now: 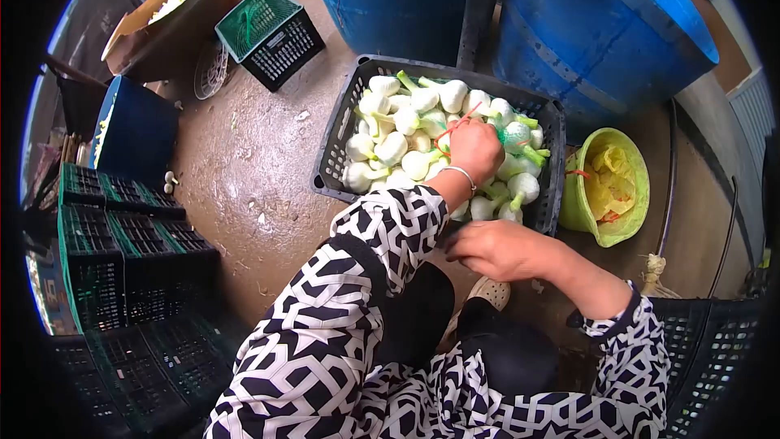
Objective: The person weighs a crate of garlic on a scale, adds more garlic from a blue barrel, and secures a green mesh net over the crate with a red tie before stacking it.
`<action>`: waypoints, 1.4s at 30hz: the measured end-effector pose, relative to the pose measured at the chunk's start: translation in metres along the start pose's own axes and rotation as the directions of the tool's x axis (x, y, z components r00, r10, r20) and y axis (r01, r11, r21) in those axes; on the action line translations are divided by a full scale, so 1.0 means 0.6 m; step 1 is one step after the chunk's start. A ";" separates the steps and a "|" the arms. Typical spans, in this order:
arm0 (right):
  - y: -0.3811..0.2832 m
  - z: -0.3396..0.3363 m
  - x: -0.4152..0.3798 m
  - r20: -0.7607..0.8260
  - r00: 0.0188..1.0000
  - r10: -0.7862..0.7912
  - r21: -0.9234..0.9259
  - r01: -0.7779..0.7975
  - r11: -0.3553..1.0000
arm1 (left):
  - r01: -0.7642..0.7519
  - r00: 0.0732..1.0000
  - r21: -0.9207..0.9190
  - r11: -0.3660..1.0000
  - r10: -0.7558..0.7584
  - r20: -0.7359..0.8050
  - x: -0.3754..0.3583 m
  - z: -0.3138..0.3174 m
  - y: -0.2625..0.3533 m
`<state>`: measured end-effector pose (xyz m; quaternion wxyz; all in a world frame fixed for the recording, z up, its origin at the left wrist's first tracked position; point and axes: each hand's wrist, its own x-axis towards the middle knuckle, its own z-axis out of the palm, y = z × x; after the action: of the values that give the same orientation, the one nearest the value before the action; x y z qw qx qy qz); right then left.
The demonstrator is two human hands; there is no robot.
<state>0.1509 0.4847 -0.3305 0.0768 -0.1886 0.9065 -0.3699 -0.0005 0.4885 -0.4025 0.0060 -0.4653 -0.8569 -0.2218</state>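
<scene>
A black plastic crate (331, 169) is filled with white garlic bulbs (392, 149) on short pale-green stems. Over the right half of the crate, my left hand (475, 150) is closed, with a thin red string (461, 123) coming out from its fingers. Beside its knuckles, a piece of green mesh (517, 136) lies around a bulb. My right hand (505, 249) hovers by the crate's near edge, its fingers loosely stretched to the left; I see nothing in it, though the fingertips are in shadow.
Blue barrels (390, 8) stand behind the crate. A yellow-green bucket (578, 203) with yellow plastic inside is at its right. Farther left are a small green-and-black basket (284, 53), a brown tub (150, 49) and stacked dark crates (162, 264). The brown floor (244, 162) looks wet.
</scene>
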 end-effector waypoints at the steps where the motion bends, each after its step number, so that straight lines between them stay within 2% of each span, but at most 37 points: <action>1: -0.015 -0.039 -0.020 -0.104 0.986 0.128 0.135 -0.114 0.984 | 0.021 1.000 0.011 1.000 -0.021 -0.005 0.000 0.008 0.001; 2: -0.039 -0.081 -0.019 -0.205 0.920 0.335 0.184 -0.300 0.936 | 0.026 1.000 -0.006 1.000 -0.025 0.008 0.005 0.021 -0.002; 3: -0.036 -0.096 0.002 -0.478 0.824 0.303 -0.023 -0.357 0.934 | 0.023 0.999 -0.021 1.000 -0.023 0.028 0.007 0.030 -0.007; 4: -0.028 -0.115 0.027 -0.574 0.800 0.175 -0.265 -0.383 0.885 | -0.005 0.980 -0.092 0.996 0.023 0.196 0.004 -0.007 -0.005; 5: -0.007 -0.118 0.056 -0.600 0.791 0.121 -0.377 -0.413 0.829 | -0.019 0.981 -0.079 0.997 0.034 0.190 -0.003 -0.003 -0.004; 6: 0.006 -0.116 0.091 -0.589 0.804 0.083 -0.481 -0.432 0.763 | -0.037 0.990 -0.071 0.997 0.046 0.135 -0.008 0.005 -0.006; 8: 0.044 -0.092 0.158 -0.451 0.851 0.269 -0.696 -0.525 0.490 | -0.056 0.998 -0.049 0.997 0.057 0.015 -0.021 0.030 -0.010; 9: 0.069 -0.080 0.188 -0.447 0.854 0.267 -0.700 -0.520 0.490 | -0.067 0.997 -0.054 0.996 0.066 -0.027 -0.027 0.044 -0.012; 11: 0.107 -0.066 0.225 -0.309 0.805 0.506 -0.704 -0.551 0.447 | -0.087 0.992 -0.079 0.993 0.079 -0.097 -0.037 0.072 -0.015; 12: 0.108 -0.068 0.221 -0.308 0.804 0.509 -0.708 -0.551 0.441 | -0.096 0.987 -0.101 0.990 0.082 -0.135 -0.038 0.090 -0.018; 14: 0.112 -0.081 0.208 -0.319 0.853 0.414 -0.586 -0.520 0.621 | -0.138 0.954 -0.206 0.969 0.074 -0.291 -0.027 0.124 -0.019; 15: 0.116 -0.091 0.198 -0.324 0.850 0.416 -0.586 -0.525 0.617 | -0.162 0.934 -0.235 0.958 0.072 -0.350 -0.019 0.140 -0.022; 16: 0.121 -0.104 0.185 -0.390 0.839 0.381 -0.281 -0.502 0.818 | -0.203 0.908 -0.247 0.948 0.088 -0.409 -0.011 0.093 -0.014; 17: 0.127 -0.113 0.176 -0.459 0.809 0.367 0.052 -0.387 0.920 | -0.151 0.978 0.016 0.988 0.151 -0.141 -0.023 0.048 -0.001; 18: 0.135 -0.121 0.174 -0.524 0.750 0.402 0.231 -0.330 0.916 | -0.238 0.969 0.194 0.952 0.246 -0.018 -0.022 0.038 0.000; 19: 0.154 -0.129 0.176 -0.496 0.727 0.475 0.403 -0.291 0.868 | -0.340 0.940 0.356 0.871 0.318 0.119 -0.019 0.028 0.001; 21: 0.166 -0.151 0.182 -0.427 0.616 0.662 0.687 -0.255 0.680 | -0.420 0.906 0.359 0.834 0.410 0.106 -0.029 0.000 -0.004; 22: 0.178 -0.162 0.179 -0.453 0.595 0.664 0.695 -0.231 0.681 | -0.481 0.871 0.357 0.801 0.484 0.086 -0.030 -0.016 -0.006; 24: 0.217 -0.170 0.171 -0.376 0.508 0.775 0.891 -0.030 0.452 | -0.527 0.838 0.347 0.776 0.543 0.059 -0.020 -0.037 -0.002; 25: 0.238 -0.171 0.160 -0.396 0.486 0.779 0.894 0.013 0.447 | -0.544 0.822 0.322 0.775 0.569 0.021 -0.017 -0.047 -0.003; 26: 0.265 -0.171 0.144 -0.384 0.458 0.802 0.917 0.085 0.390 | -0.518 0.832 0.160 0.840 0.539 -0.134 -0.018 -0.063 -0.015; 27: 0.268 -0.175 0.129 -0.367 0.431 0.824 0.930 0.157 0.333 | -0.477 0.857 -0.066 0.876 0.447 -0.256 -0.014 -0.061 -0.013; 29: 0.271 -0.173 0.100 -0.412 0.392 0.823 0.910 0.220 0.351 | -0.380 0.918 -0.312 0.871 0.312 -0.246 -0.014 -0.052 -0.016; 30: 0.270 -0.172 0.084 -0.424 0.391 0.817 0.904 0.245 0.351 | -0.374 0.921 -0.364 0.853 0.293 -0.258 -0.010 -0.041 -0.022; 31: 0.269 -0.175 0.071 -0.440 0.393 0.807 0.895 0.268 0.357 | -0.255 0.965 -0.620 0.742 0.160 -0.206 -0.006 -0.028 -0.022; 34: 0.257 -0.156 0.032 -0.483 0.418 0.769 0.868 0.342 0.360 | -0.251 0.961 -0.552 0.795 0.138 -0.238 -0.008 -0.028 -0.025; 36: 0.248 -0.139 0.013 -0.511 0.441 0.738 0.851 0.380 0.363 | 0.007 0.999 -0.782 0.624 -0.029 -0.014 -0.011 -0.038 -0.017; 37: 0.243 -0.125 0.005 -0.509 0.436 0.742 0.850 0.392 0.353 | 0.012 1.000 -0.775 0.632 -0.023 -0.003 -0.013 -0.035 -0.015; 39: 0.237 -0.097 -0.012 -0.521 0.456 0.722 0.837 0.437 0.329 | 0.152 0.984 -0.866 0.477 -0.152 0.089 -0.015 -0.022 -0.022; 41: 0.221 -0.077 -0.032 -0.537 0.481 0.693 0.832 0.440 0.339 | 0.179 0.981 -0.840 0.512 -0.157 0.113 -0.011 -0.018 -0.030; 42: 0.206 -0.069 -0.041 -0.650 0.500 0.571 0.749 0.299 0.591 | 0.238 0.965 -0.839 0.489 -0.219 0.146 -0.009 -0.023 -0.024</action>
<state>0.1268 0.6022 -0.3873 -0.2708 0.1583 0.5661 -0.7623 -0.0116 0.4723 -0.3964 -0.2595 -0.2931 -0.6926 -0.6058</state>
